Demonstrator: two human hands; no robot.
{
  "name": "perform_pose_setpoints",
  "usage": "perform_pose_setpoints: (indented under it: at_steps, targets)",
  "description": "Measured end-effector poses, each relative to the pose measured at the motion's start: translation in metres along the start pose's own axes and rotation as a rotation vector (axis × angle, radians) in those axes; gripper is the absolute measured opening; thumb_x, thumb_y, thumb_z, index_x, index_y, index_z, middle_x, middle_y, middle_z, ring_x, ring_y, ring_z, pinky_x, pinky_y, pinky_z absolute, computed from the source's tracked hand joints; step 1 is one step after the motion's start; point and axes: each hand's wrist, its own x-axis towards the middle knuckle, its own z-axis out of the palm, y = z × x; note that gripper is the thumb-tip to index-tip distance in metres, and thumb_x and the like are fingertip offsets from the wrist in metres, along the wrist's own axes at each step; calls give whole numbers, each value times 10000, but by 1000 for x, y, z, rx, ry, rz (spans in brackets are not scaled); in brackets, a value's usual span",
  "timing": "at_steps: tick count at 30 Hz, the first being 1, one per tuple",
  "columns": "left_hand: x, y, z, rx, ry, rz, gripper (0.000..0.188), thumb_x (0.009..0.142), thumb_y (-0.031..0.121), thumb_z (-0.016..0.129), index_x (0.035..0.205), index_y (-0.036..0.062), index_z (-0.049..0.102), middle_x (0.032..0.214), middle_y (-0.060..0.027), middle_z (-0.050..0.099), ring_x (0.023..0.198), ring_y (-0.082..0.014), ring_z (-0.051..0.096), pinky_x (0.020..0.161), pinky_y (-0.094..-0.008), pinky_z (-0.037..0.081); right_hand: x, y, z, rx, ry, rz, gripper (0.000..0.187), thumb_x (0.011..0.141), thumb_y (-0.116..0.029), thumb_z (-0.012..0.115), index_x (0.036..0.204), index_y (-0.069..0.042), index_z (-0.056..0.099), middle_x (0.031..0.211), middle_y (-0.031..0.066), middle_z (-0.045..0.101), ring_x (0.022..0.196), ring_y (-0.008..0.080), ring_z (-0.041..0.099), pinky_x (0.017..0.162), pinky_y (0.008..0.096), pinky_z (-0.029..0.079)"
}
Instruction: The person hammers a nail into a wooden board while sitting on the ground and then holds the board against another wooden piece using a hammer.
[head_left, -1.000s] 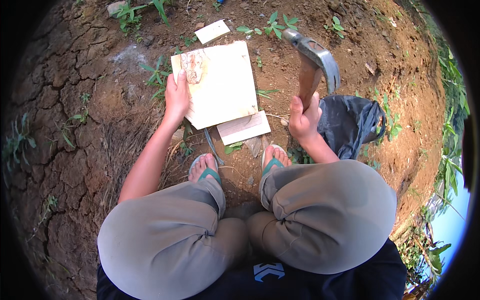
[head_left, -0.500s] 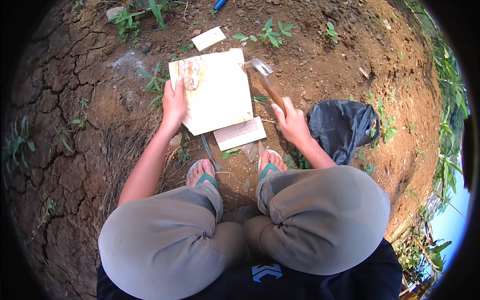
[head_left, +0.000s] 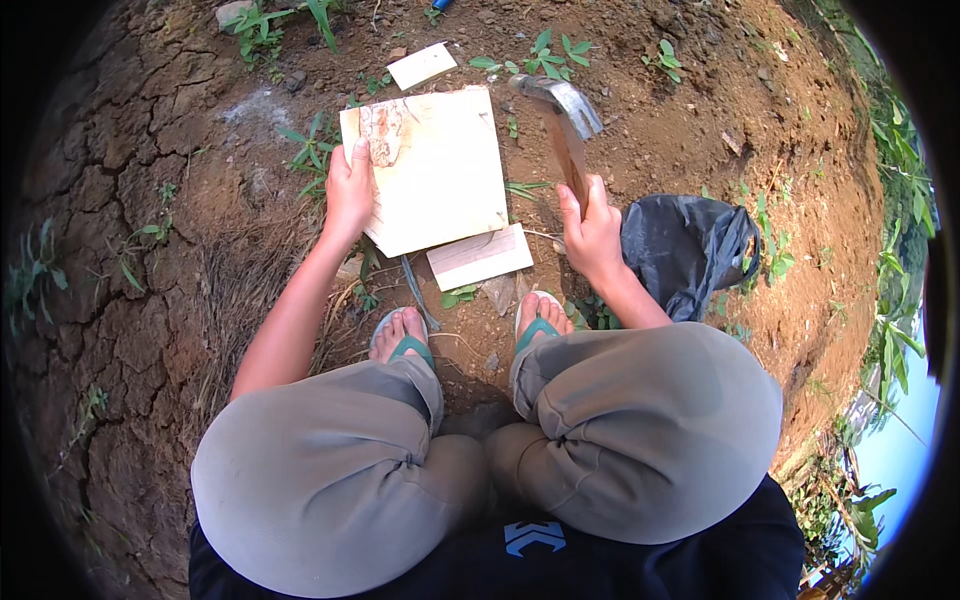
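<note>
My left hand (head_left: 350, 195) grips the left edge of a pale, square wooden board (head_left: 440, 170), thumb on top and the other fingers hidden beneath. A brown, bark-like patch marks the board's upper left corner, and a small dark spot, perhaps a nail, shows near its upper right corner. Closed around a wooden handle, my right hand (head_left: 595, 235) holds a claw hammer (head_left: 567, 150) upright to the right of the board. The hammer's metal head is raised, apart from the wood. A small wood piece (head_left: 482, 257) lies by the board's near edge, partly under it.
Beyond the board lies another small wood block (head_left: 421, 65). A black plastic bag (head_left: 688, 250) rests right of my right forearm. Cracked soil (head_left: 130, 220) spreads at the left, with small green plants (head_left: 545, 58) around. My sandaled feet (head_left: 404, 337) are close to the near wood piece.
The hammer has lifted away from the board's upper right corner, its head swinging up and to the right. My left hand keeps its hold on the board.
</note>
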Motion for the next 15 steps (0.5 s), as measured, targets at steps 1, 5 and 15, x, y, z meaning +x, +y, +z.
perform_pose_setpoints:
  at_steps: [1, 5, 15]
  targets:
    - [-1, 4, 2, 17, 7, 7, 530, 1086, 494, 456, 1156, -19, 570, 1060, -188, 678, 999, -268, 660, 905, -412, 497, -2, 5, 4, -39, -66, 24, 242, 1050, -294, 578, 1135, -74, 525, 719, 246, 664, 715, 487, 680, 562, 531, 500]
    - [-4, 13, 3, 30, 18, -6, 547, 1083, 508, 453, 1156, -24, 561, 1040, -187, 665, 995, -264, 647, 902, -408, 492, 0, 9, 4, -29, -61, 11, 254, 1049, -303, 586, 1161, -78, 553, 717, 219, 666, 694, 470, 687, 562, 505, 512]
    - [-5, 14, 2, 14, 13, -15, 519, 1088, 488, 452, 1149, -17, 555, 1053, -198, 679, 988, -282, 664, 902, -418, 495, 18, 8, -3, -108, -119, 119, 261, 1063, -321, 551, 1101, -65, 525, 693, 258, 646, 721, 505, 665, 588, 554, 491]
